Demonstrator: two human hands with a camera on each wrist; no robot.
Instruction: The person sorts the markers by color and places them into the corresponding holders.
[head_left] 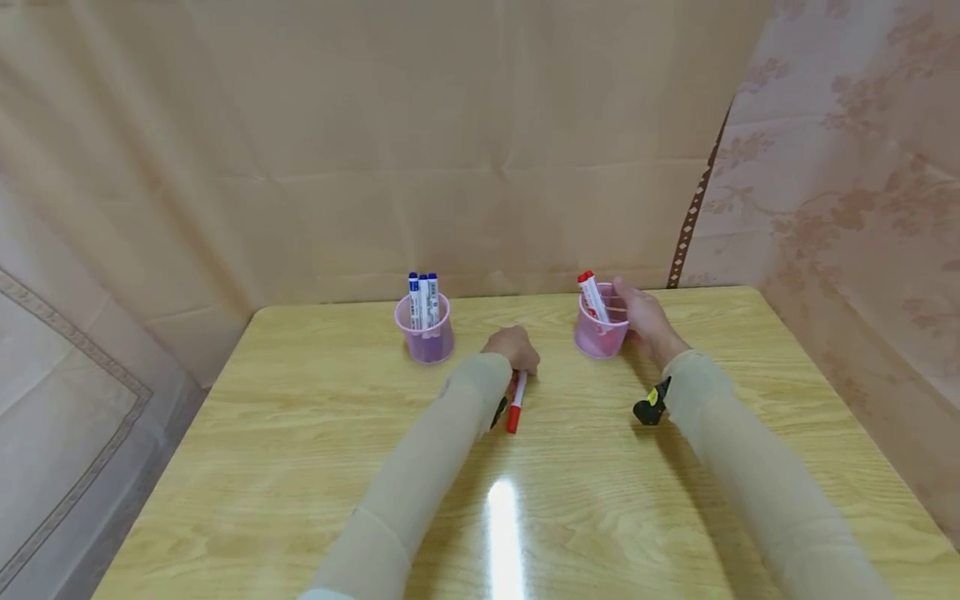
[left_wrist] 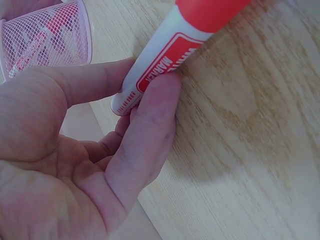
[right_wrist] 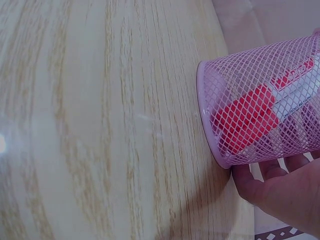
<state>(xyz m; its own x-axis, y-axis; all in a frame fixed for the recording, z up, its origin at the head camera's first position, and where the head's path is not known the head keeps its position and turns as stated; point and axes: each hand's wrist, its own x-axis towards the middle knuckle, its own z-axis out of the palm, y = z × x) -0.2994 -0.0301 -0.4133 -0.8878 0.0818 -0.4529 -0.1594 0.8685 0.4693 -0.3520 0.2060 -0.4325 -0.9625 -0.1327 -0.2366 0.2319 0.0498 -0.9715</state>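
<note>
My left hand (head_left: 513, 348) pinches a white marker with a red cap (head_left: 517, 402) between thumb and fingers, the cap pointing toward me. In the left wrist view the marker's red label (left_wrist: 172, 57) shows close over the wood. My right hand (head_left: 647, 321) grips the right side of a pink mesh pen cup (head_left: 600, 343). Inside that cup two red-and-white markers (head_left: 595, 298) lean together; through the mesh in the right wrist view their red caps (right_wrist: 247, 117) sit at the bottom. The cup stands upright on the table, the right fingers partly behind it.
A second pink mesh pen cup (head_left: 429, 348) stands left of my left hand, holding several blue-and-white markers (head_left: 424, 300). Both cups are near the far edge of the wooden table (head_left: 315, 433). A beige cloth (head_left: 375, 150) hangs just behind that edge.
</note>
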